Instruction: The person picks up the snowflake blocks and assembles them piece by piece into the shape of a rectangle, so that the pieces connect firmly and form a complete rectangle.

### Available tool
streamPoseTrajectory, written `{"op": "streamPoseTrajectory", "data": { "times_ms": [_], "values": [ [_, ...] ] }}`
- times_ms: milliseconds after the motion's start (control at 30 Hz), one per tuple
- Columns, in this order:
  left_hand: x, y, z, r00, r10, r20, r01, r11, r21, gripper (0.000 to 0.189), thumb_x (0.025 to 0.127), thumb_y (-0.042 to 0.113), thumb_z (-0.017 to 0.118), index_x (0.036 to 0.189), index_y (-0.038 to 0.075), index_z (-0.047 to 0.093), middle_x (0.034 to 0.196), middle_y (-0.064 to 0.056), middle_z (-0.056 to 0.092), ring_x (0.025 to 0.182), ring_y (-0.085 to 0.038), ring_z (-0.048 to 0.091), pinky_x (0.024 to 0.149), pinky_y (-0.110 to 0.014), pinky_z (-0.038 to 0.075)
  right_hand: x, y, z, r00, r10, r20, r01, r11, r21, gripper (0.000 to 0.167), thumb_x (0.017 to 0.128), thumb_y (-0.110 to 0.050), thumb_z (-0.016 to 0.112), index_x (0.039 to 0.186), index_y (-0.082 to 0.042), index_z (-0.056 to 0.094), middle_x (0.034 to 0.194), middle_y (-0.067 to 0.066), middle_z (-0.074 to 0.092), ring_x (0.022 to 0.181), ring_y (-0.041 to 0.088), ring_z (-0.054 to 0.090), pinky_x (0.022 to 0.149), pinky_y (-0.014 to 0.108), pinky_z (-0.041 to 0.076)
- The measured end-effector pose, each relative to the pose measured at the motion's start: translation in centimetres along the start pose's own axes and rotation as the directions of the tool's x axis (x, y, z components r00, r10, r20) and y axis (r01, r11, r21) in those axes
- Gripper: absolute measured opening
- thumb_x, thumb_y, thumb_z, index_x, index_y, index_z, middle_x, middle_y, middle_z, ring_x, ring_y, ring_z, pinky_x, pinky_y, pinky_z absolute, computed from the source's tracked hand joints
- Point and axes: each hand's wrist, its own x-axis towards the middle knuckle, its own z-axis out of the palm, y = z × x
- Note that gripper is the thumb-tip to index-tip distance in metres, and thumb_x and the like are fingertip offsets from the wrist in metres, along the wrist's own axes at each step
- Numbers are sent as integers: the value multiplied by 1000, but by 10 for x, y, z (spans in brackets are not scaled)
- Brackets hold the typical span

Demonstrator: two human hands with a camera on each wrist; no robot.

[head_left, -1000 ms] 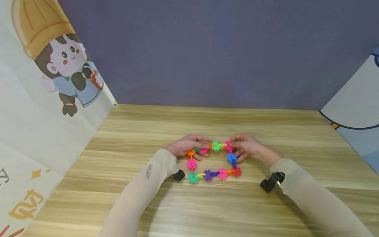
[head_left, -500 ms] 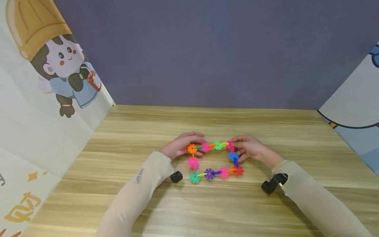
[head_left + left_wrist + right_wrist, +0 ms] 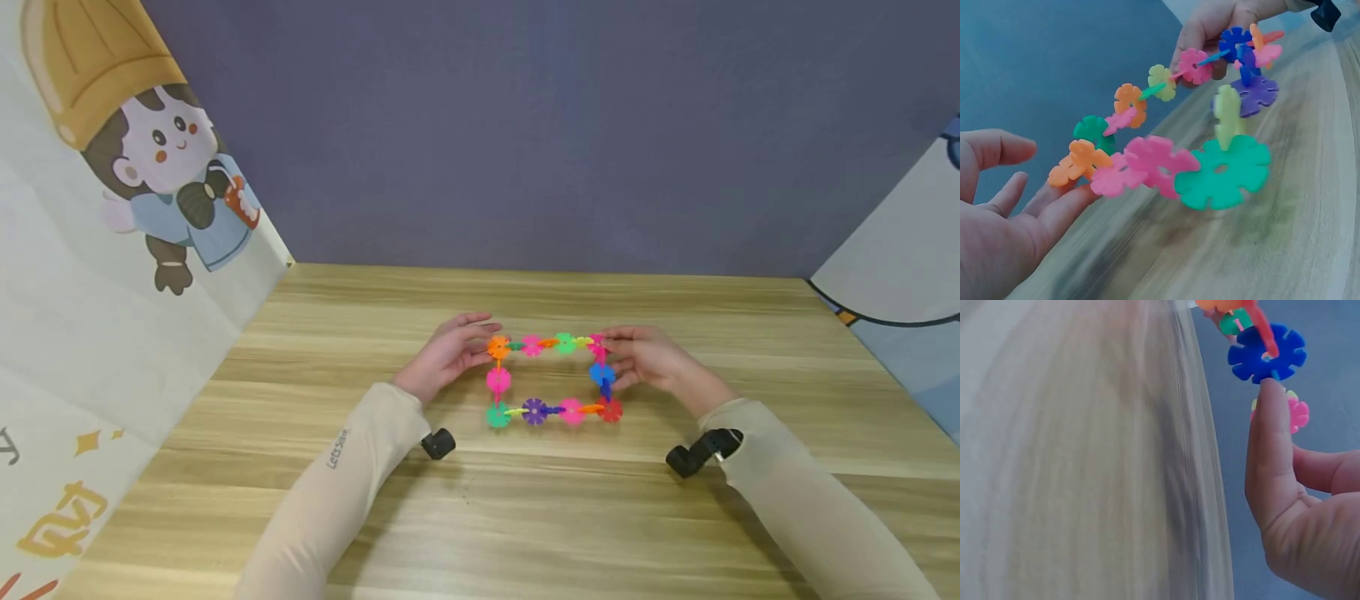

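Observation:
Both hands hold up a rectangular ring of interlocked snowflake discs (image 3: 535, 411), in pink, orange, green, yellow, blue, purple and red. In the head view it floats over the wooden table. My left hand (image 3: 450, 354) holds its far left corner, with an orange disc (image 3: 1083, 156) between thumb and a finger and the other fingers extended. At the far right corner my right hand (image 3: 648, 354) grips near a pink disc (image 3: 597, 344). Its thumb meets the edge of a blue disc (image 3: 1267, 353) in the right wrist view. Part of the right fingers is hidden behind the discs.
A wooden tabletop (image 3: 540, 517) spreads under the ring. A dark grey-blue panel (image 3: 525, 133) stands along its far edge. Printed white sheets (image 3: 67, 292) flank the left and right sides. Black wrist cameras (image 3: 439, 443) sit under both sleeves.
The ring has risen and moved slightly right and away from the body. My left hand has drawn back from over its far side to the left corner; the right hand has moved along with it.

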Motion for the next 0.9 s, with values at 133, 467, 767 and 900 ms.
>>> {"op": "streamPoseTrajectory", "data": {
  "times_ms": [133,467,767,900],
  "values": [
    [2,-2,0,1000,28,-12,-29,999,-25,57,94,-16,44,149,-7,31,149,-25,41,83,-15,64,80,-29,60,0,-2,-3,1000,-12,-25,12,1000,18,49,107,-5,39,147,16,22,81,3,63,63,11,62,61,30,62],
    [13,-8,4,992,99,-82,-103,993,-49,53,94,-17,49,146,-7,39,142,-25,48,102,-25,64,93,-37,56,3,-1,-6,996,-20,-87,29,994,102,54,106,-7,44,151,12,21,88,2,64,65,13,65,63,31,62],
    [30,-12,1,974,128,-189,-151,982,-115,53,94,-19,49,145,-7,41,142,-26,49,82,-14,67,79,-29,61,22,0,-7,985,-28,-172,62,979,196,56,104,-2,49,153,7,24,85,-1,64,61,9,62,64,26,61],
    [38,-14,-2,964,129,-234,-164,977,-137,54,93,-19,50,144,-5,44,140,-25,52,80,-15,68,77,-28,61,32,2,-8,983,-24,-181,62,976,207,55,103,0,49,153,6,26,79,-1,65,59,9,61,64,27,61]
  ]
}}
